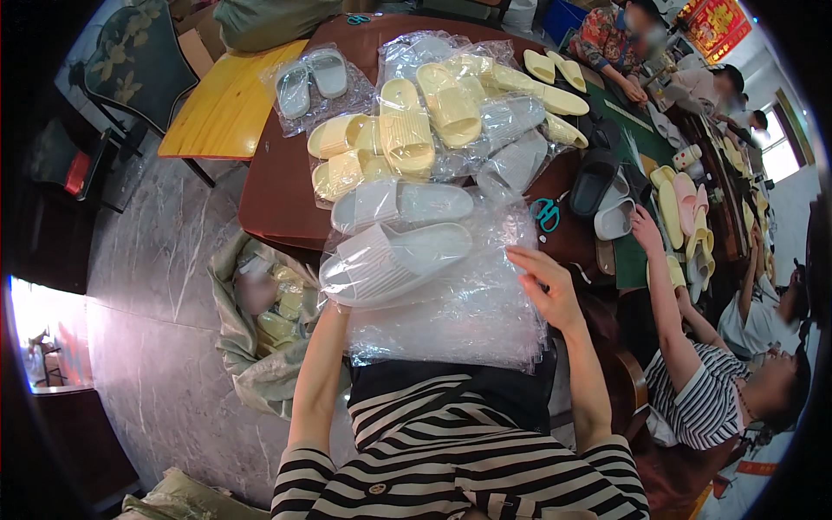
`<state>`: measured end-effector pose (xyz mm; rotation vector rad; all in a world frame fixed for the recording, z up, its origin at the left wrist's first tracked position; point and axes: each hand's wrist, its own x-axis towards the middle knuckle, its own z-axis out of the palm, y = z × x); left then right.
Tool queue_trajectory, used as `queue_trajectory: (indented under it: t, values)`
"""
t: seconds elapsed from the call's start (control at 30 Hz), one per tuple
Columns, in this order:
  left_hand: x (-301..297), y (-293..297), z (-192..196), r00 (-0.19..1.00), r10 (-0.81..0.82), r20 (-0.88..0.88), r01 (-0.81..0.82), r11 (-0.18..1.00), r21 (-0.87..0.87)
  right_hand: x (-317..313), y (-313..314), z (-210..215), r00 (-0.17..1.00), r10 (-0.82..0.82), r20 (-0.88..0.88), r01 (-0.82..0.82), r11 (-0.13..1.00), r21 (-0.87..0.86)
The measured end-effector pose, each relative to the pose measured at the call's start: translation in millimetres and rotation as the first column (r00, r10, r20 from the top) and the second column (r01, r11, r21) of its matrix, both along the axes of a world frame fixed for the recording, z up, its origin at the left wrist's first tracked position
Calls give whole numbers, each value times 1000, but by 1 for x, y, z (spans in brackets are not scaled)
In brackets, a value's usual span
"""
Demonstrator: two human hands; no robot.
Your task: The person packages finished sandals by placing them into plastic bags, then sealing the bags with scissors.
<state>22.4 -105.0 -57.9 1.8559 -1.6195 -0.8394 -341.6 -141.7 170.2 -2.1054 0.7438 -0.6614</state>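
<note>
A pair of pale grey slippers (394, 260) in clear plastic lies in front of me, soles down, toes toward the left. My left hand (336, 309) reaches beneath the open toe of the nearer slipper and holds it from below; its fingers are hidden there. Under the pair is a stack of clear plastic bags (451, 325), spread over my lap and against the table edge. Beside the right edge of that stack is my right hand (553, 286), fingers stretched and apart, with nothing in them. Its fingertips are close to the plastic; whether they touch it is unclear.
Bagged yellow slippers (406, 130) and more grey ones (312, 82) pile up on the brown table (282, 191). Teal scissors (546, 214) and a black slipper (594, 180) lie at right. Co-workers sit along the right, one in a striped shirt (698, 399). A sack (238, 347) stands at left.
</note>
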Motion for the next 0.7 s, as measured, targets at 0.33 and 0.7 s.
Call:
queue_trajectory:
  t: [0.33, 0.7]
  values:
    - [-2, 25, 58, 638, -40, 769, 329, 917, -225, -90, 46, -50, 983, -134, -127, 124, 989, -86]
    - [-19, 66, 96, 990, 87, 113, -65, 980, -187, -107, 51, -85, 919, -383, 91, 244, 737, 630]
